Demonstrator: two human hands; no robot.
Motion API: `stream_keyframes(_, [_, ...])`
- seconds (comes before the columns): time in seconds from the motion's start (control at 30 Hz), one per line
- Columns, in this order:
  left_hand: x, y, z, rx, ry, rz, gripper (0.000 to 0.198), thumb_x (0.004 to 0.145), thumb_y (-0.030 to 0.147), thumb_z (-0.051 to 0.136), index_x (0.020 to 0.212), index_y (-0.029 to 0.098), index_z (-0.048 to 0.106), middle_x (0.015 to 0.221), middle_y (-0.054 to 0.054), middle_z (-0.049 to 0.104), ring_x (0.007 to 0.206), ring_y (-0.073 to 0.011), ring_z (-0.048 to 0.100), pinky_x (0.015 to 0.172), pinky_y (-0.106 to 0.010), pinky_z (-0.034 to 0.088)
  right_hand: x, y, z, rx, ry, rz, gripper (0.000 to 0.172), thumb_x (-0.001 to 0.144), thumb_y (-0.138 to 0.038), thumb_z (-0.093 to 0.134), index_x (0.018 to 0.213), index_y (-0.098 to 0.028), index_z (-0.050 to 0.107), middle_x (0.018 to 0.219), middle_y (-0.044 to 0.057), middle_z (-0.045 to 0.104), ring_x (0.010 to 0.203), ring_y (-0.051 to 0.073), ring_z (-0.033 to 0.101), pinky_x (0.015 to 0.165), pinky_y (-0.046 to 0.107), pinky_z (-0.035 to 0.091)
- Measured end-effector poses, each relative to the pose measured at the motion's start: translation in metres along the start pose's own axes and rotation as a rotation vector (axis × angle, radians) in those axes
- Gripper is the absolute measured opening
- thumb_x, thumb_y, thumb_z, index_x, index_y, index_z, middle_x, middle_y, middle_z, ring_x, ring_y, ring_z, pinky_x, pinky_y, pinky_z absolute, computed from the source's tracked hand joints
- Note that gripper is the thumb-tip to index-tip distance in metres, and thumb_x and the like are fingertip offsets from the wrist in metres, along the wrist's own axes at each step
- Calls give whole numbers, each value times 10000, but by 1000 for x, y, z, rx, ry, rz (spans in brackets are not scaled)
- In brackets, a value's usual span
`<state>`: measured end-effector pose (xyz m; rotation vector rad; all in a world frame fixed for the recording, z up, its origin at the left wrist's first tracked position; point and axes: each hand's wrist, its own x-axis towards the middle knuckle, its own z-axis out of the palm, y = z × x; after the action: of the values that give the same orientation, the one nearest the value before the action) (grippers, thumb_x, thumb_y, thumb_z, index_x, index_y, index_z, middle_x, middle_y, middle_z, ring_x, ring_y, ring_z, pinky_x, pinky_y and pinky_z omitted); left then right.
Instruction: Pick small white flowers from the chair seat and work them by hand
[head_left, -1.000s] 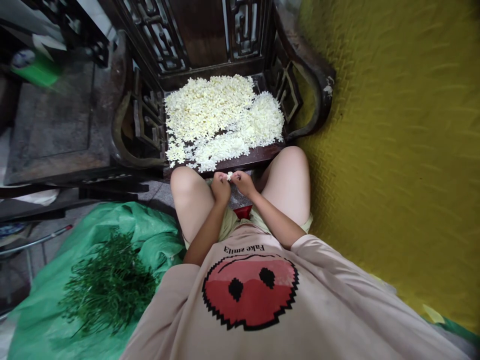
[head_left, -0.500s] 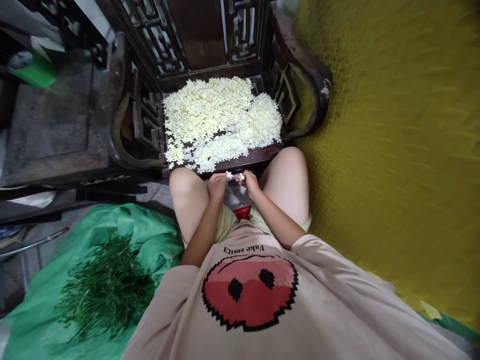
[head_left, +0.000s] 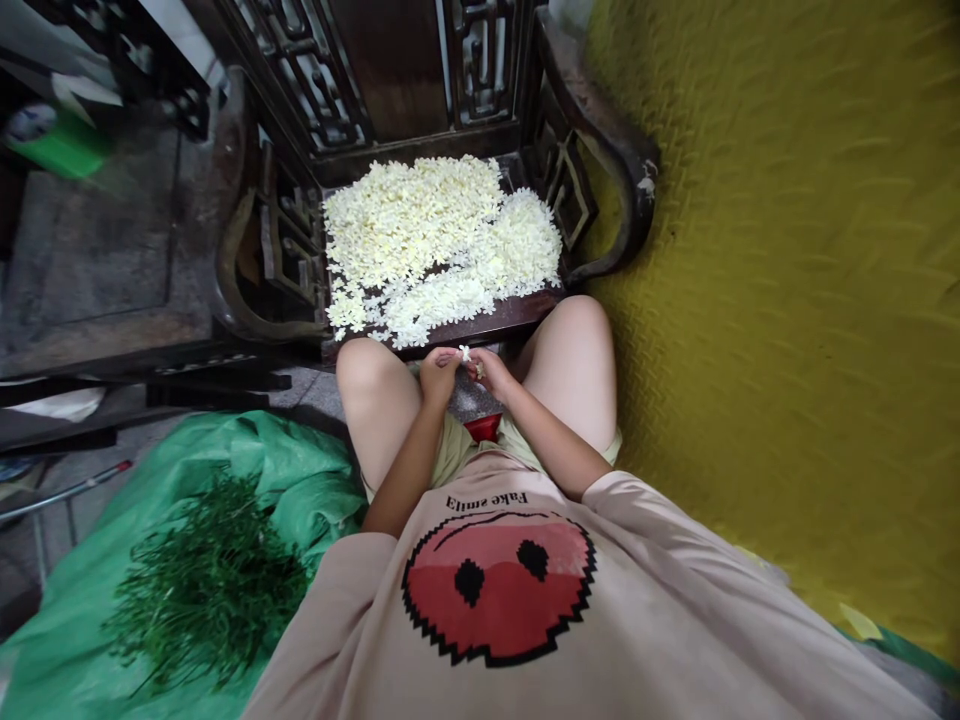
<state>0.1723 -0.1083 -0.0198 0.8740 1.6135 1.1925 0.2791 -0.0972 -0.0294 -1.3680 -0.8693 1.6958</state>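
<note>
My left hand (head_left: pixel 440 370) and my right hand (head_left: pixel 493 373) meet between my knees, just in front of the chair seat. Between their closed fingertips is a small white flower (head_left: pixel 464 353). A second pale flower (head_left: pixel 480 371) shows against the curled fingers of my right hand. Any thread or stem between the fingers is too small to make out. A broad heap of white and cream flowers (head_left: pixel 420 225) covers much of the dark wooden chair seat (head_left: pixel 517 310) beyond my hands.
Curved chair arms (head_left: pixel 637 210) flank the heap. At left stands a dark wooden table (head_left: pixel 97 250) with a green roll (head_left: pixel 60 140). Below it, green stems (head_left: pixel 217 580) lie on a green sheet (head_left: pixel 247 440). A yellow textured surface (head_left: pixel 787 300) rises at right.
My hands have come together, bringing the fingertips to one white flower. The flower in my right hand has shifted lower, against its fingers. The heap looks the same.
</note>
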Motion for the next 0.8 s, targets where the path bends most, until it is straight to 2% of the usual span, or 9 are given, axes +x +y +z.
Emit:
stream_keyframes(0.07, [0, 0, -1, 7, 3, 5, 105, 636, 241, 653, 682, 158, 607, 668, -18, 628, 651, -123, 579, 693, -260, 462, -2, -2, 0, 45, -37, 27, 252, 629, -426, 578, 607, -185, 508, 455, -60, 404, 431, 75, 361, 450, 223, 293])
stream_keyframes(0.17, [0, 0, -1, 22, 32, 25, 95, 633, 227, 642, 691, 162, 605, 672, -14, 621, 649, -123, 572, 682, -257, 461, -4, -4, 0, 42, -9, 27, 298, 572, -448, 657, 641, -172, 570, 514, -51, 476, 457, 65, 355, 468, 221, 275])
stream_keyframes(0.3, [-1, 1, -1, -19, 51, 54, 235, 622, 192, 622, 855, 159, 616, 708, -9, 620, 639, -113, 567, 657, -244, 456, -4, -4, -1, 4, 5, -15, 320, 565, -452, 668, 679, -157, 618, 587, -26, 557, 484, 63, 367, 486, 218, 276])
stream_keyframes(0.43, [-1, 4, -2, -84, -13, 23, 363, 598, 197, 651, 955, 148, 603, 784, -29, 645, 670, -110, 583, 711, -255, 465, -4, -3, -1, -18, -2, -49, 320, 572, -454, 662, 676, -158, 598, 565, -28, 537, 534, 81, 417, 512, 212, 304])
stream_keyframes(0.6, [-2, 8, -2, -176, -80, -48, 354, 595, 220, 665, 934, 141, 601, 789, -44, 661, 725, -134, 614, 776, -290, 468, -3, -2, -2, -46, 5, -116, 322, 599, -474, 636, 647, -166, 558, 575, -32, 519, 586, 98, 452, 547, 218, 330])
stream_keyframes(0.8, [-3, 7, -1, -167, -51, -14, 343, 585, 243, 681, 905, 144, 606, 786, -53, 676, 720, -143, 617, 769, -297, 467, -1, 0, -1, -50, 26, -97, 342, 633, -502, 610, 626, -171, 526, 540, -48, 452, 513, 75, 370, 500, 214, 284])
